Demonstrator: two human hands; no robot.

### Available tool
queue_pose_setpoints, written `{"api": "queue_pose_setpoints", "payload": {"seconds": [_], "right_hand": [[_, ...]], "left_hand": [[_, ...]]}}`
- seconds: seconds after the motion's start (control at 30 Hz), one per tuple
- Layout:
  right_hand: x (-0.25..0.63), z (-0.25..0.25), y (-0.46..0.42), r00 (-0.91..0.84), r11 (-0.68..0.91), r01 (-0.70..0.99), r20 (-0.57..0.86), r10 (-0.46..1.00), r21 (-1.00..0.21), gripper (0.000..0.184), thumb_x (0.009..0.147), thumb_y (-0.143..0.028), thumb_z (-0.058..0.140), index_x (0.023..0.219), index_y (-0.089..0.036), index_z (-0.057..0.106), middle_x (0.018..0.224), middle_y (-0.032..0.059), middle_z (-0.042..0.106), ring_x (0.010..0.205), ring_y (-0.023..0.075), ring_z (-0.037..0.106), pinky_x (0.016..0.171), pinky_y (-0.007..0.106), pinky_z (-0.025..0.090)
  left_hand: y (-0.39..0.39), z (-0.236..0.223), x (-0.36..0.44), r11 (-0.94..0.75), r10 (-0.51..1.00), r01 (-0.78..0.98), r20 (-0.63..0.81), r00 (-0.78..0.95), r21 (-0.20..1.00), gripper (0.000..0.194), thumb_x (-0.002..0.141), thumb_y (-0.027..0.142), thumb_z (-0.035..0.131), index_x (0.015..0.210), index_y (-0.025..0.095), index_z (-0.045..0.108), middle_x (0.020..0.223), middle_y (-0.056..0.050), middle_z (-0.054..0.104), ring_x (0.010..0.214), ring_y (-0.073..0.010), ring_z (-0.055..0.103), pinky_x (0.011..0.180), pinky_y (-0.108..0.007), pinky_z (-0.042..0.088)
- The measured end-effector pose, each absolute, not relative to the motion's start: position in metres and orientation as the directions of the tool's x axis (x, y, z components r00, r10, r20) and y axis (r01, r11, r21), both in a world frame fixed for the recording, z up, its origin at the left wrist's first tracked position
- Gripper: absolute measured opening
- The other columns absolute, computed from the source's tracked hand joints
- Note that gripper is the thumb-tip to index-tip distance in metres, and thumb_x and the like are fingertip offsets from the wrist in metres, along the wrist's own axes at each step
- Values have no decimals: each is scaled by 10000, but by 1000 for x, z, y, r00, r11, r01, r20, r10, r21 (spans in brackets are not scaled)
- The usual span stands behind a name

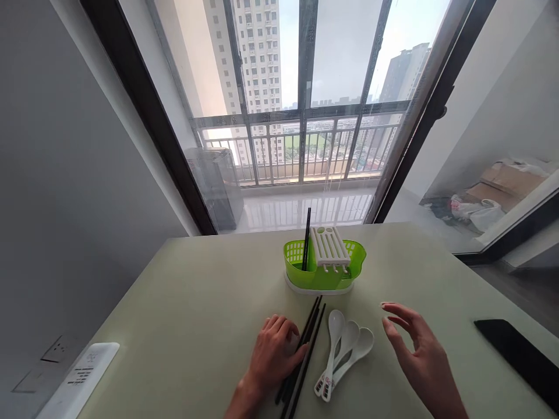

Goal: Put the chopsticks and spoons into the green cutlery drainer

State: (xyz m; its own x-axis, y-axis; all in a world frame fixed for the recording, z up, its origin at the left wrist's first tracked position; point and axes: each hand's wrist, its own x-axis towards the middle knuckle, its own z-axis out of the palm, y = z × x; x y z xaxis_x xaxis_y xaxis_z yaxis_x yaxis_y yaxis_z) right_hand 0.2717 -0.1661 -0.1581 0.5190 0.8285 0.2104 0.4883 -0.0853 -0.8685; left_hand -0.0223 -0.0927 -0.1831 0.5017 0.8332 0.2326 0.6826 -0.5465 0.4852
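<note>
My left hand (pixel 276 353) rests on the table, its fingers loosely curled and its thumb apart, lying across several dark chopsticks (pixel 315 334). They lie lengthwise on the table, partly covered by the hand. Just right of them, three white spoons (pixel 349 336) overlap, bowls away from me and printed handles towards me. My right hand (pixel 417 346) hovers to the right of the spoons, thumb and fingers apart, with nothing between them. Beyond stands a green utensil holder (pixel 323 281) with a white slotted rack (pixel 329 247) on top. Dark chopsticks (pixel 306 238) stand upright in its left compartment.
The pale table (pixel 209 302) reaches towards a glass door and a balcony. A white power strip (pixel 89 372) lies at the left edge by the wall. A black flat object (pixel 517 358) lies at the right edge. Outside right are cardboard (pixel 502 183) and bags.
</note>
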Motion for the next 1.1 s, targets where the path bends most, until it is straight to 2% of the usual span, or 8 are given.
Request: {"api": "queue_pose_setpoints", "payload": {"seconds": [0.17, 0.3, 0.43, 0.67, 0.8, 0.93, 1.03, 1.1], "right_hand": [[282, -198, -186, 613, -211, 319, 32, 789, -924, 460, 843, -640, 609, 1123, -278, 655, 1177, 80, 758, 1088, 316, 734, 747, 386, 621], [278, -220, -197, 682, -272, 174, -83, 727, -946, 498, 756, -661, 670, 1037, -249, 694, 1067, 96, 797, 1031, 338, 761, 831, 419, 632], [275, -232, -205, 699, -291, 129, -121, 705, -948, 514, 788, -659, 647, 1077, -237, 693, 1095, 91, 794, 1056, 315, 750, 895, 406, 610], [275, -233, -202, 667, -268, 147, -105, 738, -952, 487, 817, -619, 644, 1071, -209, 708, 1089, 104, 790, 1020, 280, 753, 797, 317, 602], [268, -223, -201, 687, -261, 169, -77, 723, -950, 459, 826, -615, 629, 1040, -217, 712, 1056, 95, 793, 970, 272, 755, 759, 311, 596], [263, -212, -200, 690, -252, 167, -69, 720, -953, 442, 841, -618, 608, 1029, -228, 696, 1050, 78, 782, 974, 260, 744, 793, 308, 580], [263, -206, -201, 684, -263, 171, -77, 725, -950, 417, 857, -605, 599, 1029, -235, 687, 1032, 63, 778, 970, 244, 738, 820, 294, 566], [260, -200, -202, 674, -243, 177, -63, 736, -954, 397, 862, -594, 601, 1011, -238, 696, 1002, 58, 781, 936, 234, 742, 817, 281, 567]], "left_hand": [[-92, -184, -23, -534, 841, 692, 215, 497, 486, 185, 844, 334, 785, 900, 241, 634, 929, -37, 726, 892, -254, 652, 851, -403, 511], [-95, -178, -32, -524, 848, 702, 212, 486, 482, 152, 877, 366, 749, 911, 252, 654, 921, -41, 715, 873, -249, 648, 854, -394, 510], [-101, -159, -49, -417, 895, 795, 48, 443, 441, 105, 951, 343, 640, 977, 244, 664, 1018, -47, 713, 934, -236, 658, 862, -370, 515], [-114, -121, -52, -210, 958, 978, -202, 202, -16, 256, 957, 102, 481, 997, 169, 725, 1092, -125, 736, 1058, -315, 680, 947, -456, 500], [-115, -115, -42, -210, 939, 973, -298, 173, -100, 427, 886, -48, 368, 980, 144, 737, 1075, -145, 749, 1025, -296, 714, 876, -393, 519], [-118, -114, -50, -179, 938, 980, -283, 198, 91, 325, 941, 63, 420, 944, 209, 710, 1012, -75, 763, 919, -249, 741, 779, -321, 512], [-124, -108, -56, -76, 964, 882, -190, 184, 466, 237, 1004, 271, 449, 969, 252, 683, 960, -49, 781, 871, -227, 755, 766, -296, 532], [-131, -100, -51, 26, 969, 648, -178, 171, 762, 261, 987, 460, 518, 992, 258, 682, 939, -57, 793, 872, -236, 766, 802, -305, 572]]}}
